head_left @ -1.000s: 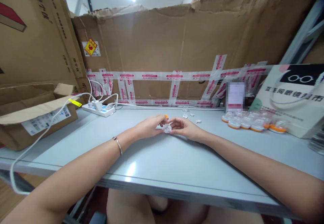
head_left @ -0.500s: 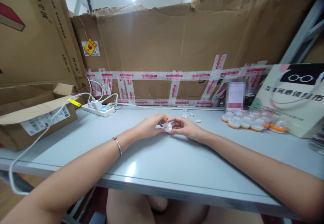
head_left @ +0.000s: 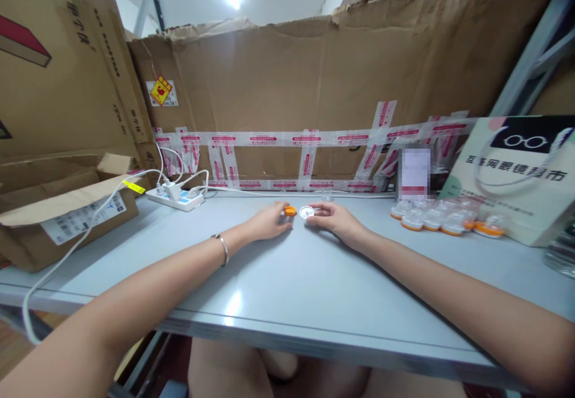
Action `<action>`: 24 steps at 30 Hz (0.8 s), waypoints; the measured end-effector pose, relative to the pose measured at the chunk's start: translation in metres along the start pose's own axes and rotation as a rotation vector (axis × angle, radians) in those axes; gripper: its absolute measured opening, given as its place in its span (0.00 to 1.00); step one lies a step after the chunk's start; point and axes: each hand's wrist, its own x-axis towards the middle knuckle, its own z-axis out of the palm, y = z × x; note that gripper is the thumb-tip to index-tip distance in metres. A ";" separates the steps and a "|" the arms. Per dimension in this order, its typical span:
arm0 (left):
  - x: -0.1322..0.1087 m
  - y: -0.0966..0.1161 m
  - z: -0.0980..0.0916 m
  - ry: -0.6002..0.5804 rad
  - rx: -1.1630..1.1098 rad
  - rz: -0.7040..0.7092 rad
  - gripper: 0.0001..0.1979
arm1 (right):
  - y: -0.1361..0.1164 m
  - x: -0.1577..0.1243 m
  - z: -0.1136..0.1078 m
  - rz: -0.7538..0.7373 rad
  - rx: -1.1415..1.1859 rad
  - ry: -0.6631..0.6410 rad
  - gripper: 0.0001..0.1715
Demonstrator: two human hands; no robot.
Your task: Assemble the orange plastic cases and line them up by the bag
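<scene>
My left hand (head_left: 270,222) is over the middle of the table, its fingers closed on a small round orange piece (head_left: 290,211). Facing it, my right hand (head_left: 336,223) pinches a white round disc (head_left: 306,213) between thumb and fingers. A narrow gap separates the disc from the orange piece. Just beyond my right hand, a small clear piece (head_left: 327,195) lies on the table; its exact shape is too small to make out. To the right stand several clear-topped pieces with orange bases (head_left: 450,223) in a cluster.
A white power strip (head_left: 179,199) with plugs and cables lies at the back left, beside an open cardboard box (head_left: 85,218). Large taped cardboard (head_left: 269,80) walls the back of the grey table (head_left: 305,302). A paper bag (head_left: 516,194) stands at the right.
My hands have moved slightly apart. The orange piece now shows in my left fingers, and the white disc has gone with my right hand, turned more face-up. The view has shifted slightly.
</scene>
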 end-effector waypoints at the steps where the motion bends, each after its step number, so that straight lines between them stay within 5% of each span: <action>1: 0.006 0.000 0.004 -0.016 0.041 0.010 0.25 | 0.001 0.001 0.000 0.008 0.011 0.007 0.21; 4: 0.024 -0.001 0.011 -0.014 0.080 -0.014 0.27 | 0.004 0.003 -0.001 0.032 0.041 0.028 0.21; 9: 0.038 -0.001 0.010 -0.081 -0.037 -0.037 0.14 | 0.005 0.003 -0.002 0.075 0.093 0.041 0.20; 14: 0.022 0.008 -0.008 -0.097 -0.273 -0.119 0.14 | 0.001 0.000 0.000 0.051 -0.013 0.009 0.22; 19: -0.005 0.015 -0.022 -0.098 -0.981 -0.277 0.15 | -0.006 -0.006 0.006 0.005 -0.162 -0.020 0.25; 24: -0.013 0.012 -0.017 -0.072 -1.048 -0.249 0.17 | -0.004 -0.009 0.011 -0.010 -0.168 -0.101 0.28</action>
